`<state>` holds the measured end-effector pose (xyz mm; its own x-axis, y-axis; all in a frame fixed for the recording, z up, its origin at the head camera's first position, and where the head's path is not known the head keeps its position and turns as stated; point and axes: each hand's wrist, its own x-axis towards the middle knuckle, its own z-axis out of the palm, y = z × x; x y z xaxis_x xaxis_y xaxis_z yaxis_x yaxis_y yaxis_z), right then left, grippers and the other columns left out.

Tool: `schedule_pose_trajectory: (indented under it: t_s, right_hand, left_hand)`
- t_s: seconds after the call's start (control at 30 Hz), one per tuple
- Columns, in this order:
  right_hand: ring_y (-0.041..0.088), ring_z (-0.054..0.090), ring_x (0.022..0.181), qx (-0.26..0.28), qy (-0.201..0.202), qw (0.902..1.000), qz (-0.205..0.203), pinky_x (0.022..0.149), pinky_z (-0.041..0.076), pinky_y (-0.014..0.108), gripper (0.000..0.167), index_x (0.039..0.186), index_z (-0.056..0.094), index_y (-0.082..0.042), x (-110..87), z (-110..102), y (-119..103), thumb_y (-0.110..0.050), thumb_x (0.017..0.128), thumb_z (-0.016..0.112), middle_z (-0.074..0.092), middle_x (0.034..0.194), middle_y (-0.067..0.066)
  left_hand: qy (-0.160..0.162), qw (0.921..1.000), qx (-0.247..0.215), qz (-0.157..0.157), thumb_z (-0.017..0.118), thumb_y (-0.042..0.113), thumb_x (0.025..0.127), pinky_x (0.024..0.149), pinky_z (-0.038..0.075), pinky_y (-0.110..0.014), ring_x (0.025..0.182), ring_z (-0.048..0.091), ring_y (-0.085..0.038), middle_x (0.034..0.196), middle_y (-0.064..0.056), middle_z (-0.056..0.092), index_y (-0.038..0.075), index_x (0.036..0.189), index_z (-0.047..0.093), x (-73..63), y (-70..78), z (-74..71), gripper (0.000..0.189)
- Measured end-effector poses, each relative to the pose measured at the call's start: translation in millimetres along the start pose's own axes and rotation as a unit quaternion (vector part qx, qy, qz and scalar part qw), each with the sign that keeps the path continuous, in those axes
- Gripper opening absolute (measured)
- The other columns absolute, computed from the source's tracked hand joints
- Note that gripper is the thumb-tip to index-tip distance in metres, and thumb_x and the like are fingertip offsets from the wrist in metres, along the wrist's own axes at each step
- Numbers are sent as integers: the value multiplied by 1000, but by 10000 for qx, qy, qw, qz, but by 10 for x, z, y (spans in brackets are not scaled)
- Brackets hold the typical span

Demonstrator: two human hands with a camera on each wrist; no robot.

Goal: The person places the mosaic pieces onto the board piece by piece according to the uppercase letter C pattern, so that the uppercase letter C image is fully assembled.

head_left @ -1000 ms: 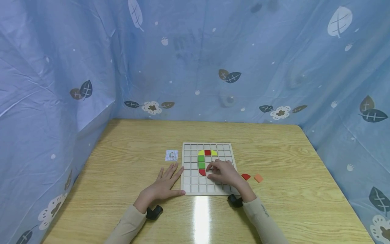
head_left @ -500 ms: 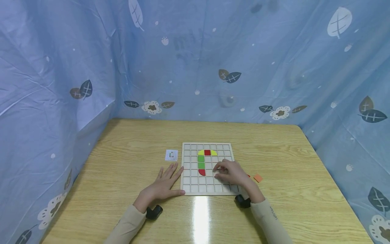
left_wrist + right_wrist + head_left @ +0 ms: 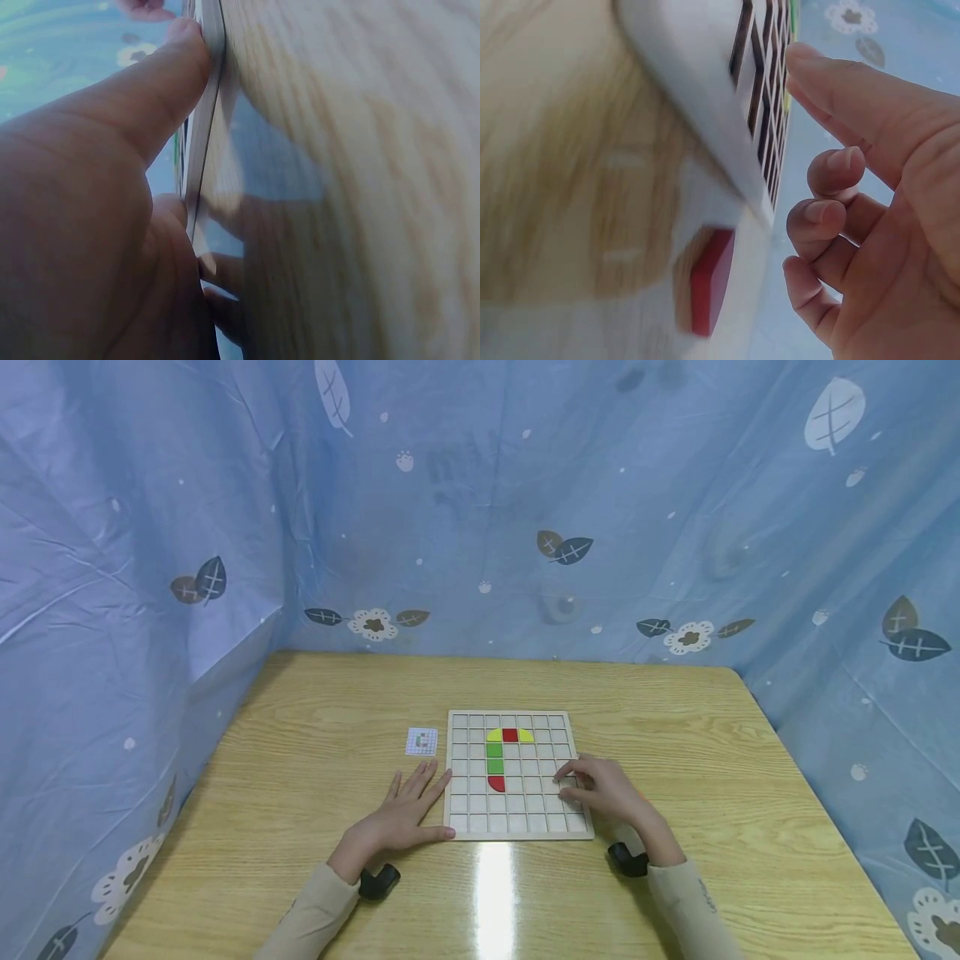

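Note:
A pale wooden grid board [image 3: 525, 827] lies on the table. In its cells sit two yellow quarter-round tiles, a red square tile [image 3: 510, 735], two green square tiles [image 3: 495, 766] and a red quarter-round tile [image 3: 497, 783]. My left hand [image 3: 401, 818] lies with spread fingers at the board's left edge, its thumb touching the corner. Over the board's right edge hovers my right hand [image 3: 603, 789], fingers loosely bent, nothing between them. Below it, in the right wrist view, a loose red tile [image 3: 712, 281] lies beside the board; the head view hides it.
A small printed card [image 3: 422, 742] with a grid pattern lies left of the board. Wood-grain table [image 3: 675, 718] surrounds everything, and a blue patterned curtain [image 3: 480, 527] closes off the back and sides. Both wrists carry black camera mounts.
My right hand has moved right, from beside the red quarter-round tile to the board's right edge. It now covers the loose red and orange tiles in the head view. My left hand stays put.

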<state>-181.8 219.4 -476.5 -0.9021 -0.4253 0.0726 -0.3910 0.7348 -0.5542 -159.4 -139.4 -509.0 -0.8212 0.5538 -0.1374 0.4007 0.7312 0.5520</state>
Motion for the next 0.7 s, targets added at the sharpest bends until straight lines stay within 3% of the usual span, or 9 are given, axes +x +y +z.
schedule_pose_trajectory:
  t_s: [0.27, 0.53, 0.7]
  right_hand:
    - [5, 31, 57, 25, 174, 9998, -92, 53, 28, 19, 17, 96, 69, -17, -134, -87, 160, -20, 79, 73, 39, 64, -1]
    - [2, 30, 56, -118, 544, 9972, -506, 51, 26, 19, 19, 97, 69, -15, -255, -190, 289, -16, 78, 74, 41, 62, 1]
    - [2, 31, 56, -212, 543, 9977, -332, 51, 27, 19, 20, 97, 70, -16, -324, -262, 366, -17, 78, 74, 41, 63, -3]
  left_hand:
    - [84, 9999, -70, 130, 54, 61, 83, 109, -8, -58, 143, -4, -31, 156, -13, 3, 17, 150, 14, -9, 6, -3, 89]
    - [-103, 9999, 72, 25, 54, 56, 85, 110, -6, -58, 143, -3, -32, 156, -15, 2, 14, 150, 13, -28, 78, -73, 87]
    - [-108, 9999, 64, 23, 56, 55, 85, 110, -6, -58, 143, -3, -33, 156, -16, 2, 13, 150, 14, -23, 72, -68, 88]
